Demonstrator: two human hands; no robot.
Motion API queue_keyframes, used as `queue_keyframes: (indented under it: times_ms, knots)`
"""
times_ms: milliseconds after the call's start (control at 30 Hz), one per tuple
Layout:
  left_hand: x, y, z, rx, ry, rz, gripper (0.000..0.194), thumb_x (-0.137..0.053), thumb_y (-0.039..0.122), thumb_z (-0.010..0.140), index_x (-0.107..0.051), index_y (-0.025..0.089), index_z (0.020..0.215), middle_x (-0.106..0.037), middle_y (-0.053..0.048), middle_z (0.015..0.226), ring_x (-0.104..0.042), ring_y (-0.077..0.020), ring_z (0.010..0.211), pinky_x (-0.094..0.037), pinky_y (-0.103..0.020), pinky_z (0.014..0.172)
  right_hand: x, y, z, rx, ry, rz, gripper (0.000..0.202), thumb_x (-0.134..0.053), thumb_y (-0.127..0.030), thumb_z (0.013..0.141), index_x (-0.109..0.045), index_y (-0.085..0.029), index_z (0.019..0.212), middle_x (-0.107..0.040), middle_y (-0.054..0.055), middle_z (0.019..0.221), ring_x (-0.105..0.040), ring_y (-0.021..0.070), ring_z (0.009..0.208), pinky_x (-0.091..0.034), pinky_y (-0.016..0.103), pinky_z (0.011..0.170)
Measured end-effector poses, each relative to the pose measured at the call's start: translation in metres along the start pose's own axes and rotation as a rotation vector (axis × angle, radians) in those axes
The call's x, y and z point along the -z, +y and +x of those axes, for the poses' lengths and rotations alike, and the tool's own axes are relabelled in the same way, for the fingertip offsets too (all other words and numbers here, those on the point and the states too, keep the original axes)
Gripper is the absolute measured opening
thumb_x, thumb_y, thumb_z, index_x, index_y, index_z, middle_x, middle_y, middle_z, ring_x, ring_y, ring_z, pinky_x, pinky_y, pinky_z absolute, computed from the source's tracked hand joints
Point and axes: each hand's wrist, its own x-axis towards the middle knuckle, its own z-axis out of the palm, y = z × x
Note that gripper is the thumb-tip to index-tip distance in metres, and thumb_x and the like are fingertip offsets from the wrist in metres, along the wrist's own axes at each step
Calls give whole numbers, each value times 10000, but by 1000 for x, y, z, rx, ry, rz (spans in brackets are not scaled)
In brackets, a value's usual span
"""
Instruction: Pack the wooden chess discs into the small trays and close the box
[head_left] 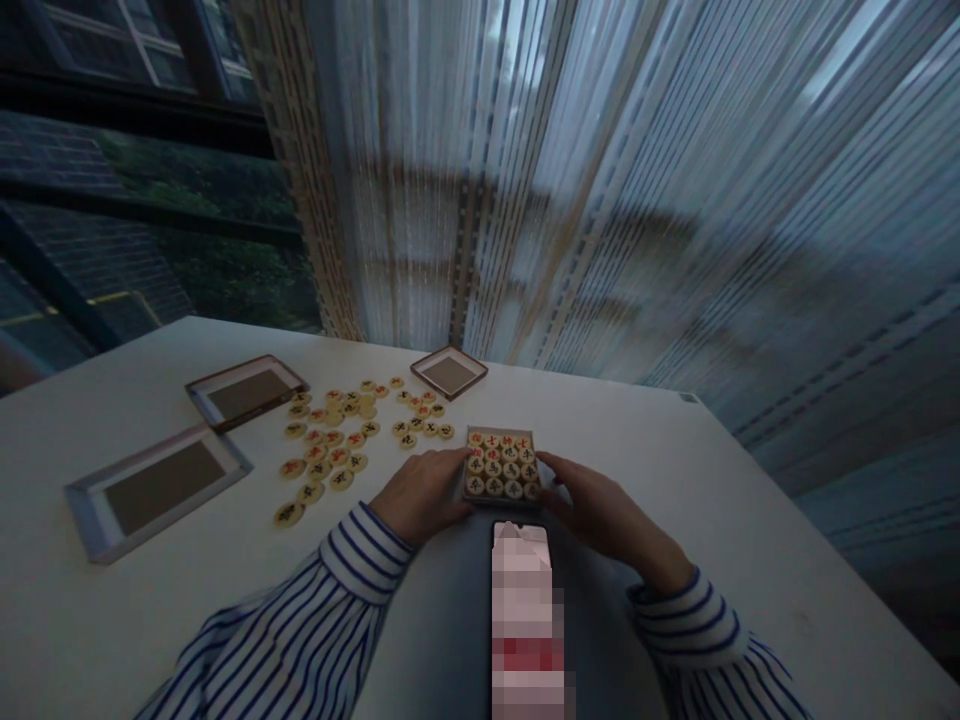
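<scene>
On the white surface [750,520], a small box [500,498] packed with round, character-marked pieces sits well in from the far edge and the right edge. The left hand [421,492] and the right hand [600,508] grip it from opposite sides, fingers and thumbs against its walls. Inside, the pieces stand in rows of four, red characters along the far row, black along the near one. A phone [523,610] lies just on the near side of the box, between the forearms. Left of the box, loose pieces [334,438] are scattered, some overlapping. Beyond them, toward the far left corner, are a far-left tray [262,408] and a near-left tray [90,520]; a third tray [430,385] lies near the far edge, turned cornerwise.
</scene>
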Motion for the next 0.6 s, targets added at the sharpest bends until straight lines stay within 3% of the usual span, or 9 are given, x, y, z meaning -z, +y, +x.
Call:
queue_keyframes:
  times_ms: [233,600]
  knots:
    - [4,7,0,35,11,12,549,-627,293,700,-461,171,1209,-619,-131,1135,-595,-261,998,-459,-381,833,-12,3,-5,-13,22,126,457,-425,-331,860,-398,-184,1292,-628,112,1036,-590,208,905,-458,358,764]
    - [3,5,-1,36,15,-10,520,-613,295,718,-478,150,1198,-651,-125,1055,-614,-249,937,-475,-362,784,-14,1,-8,17,63,107,456,-471,-319,839,-434,-164,1266,-622,127,1066,-588,213,919,-467,361,783]
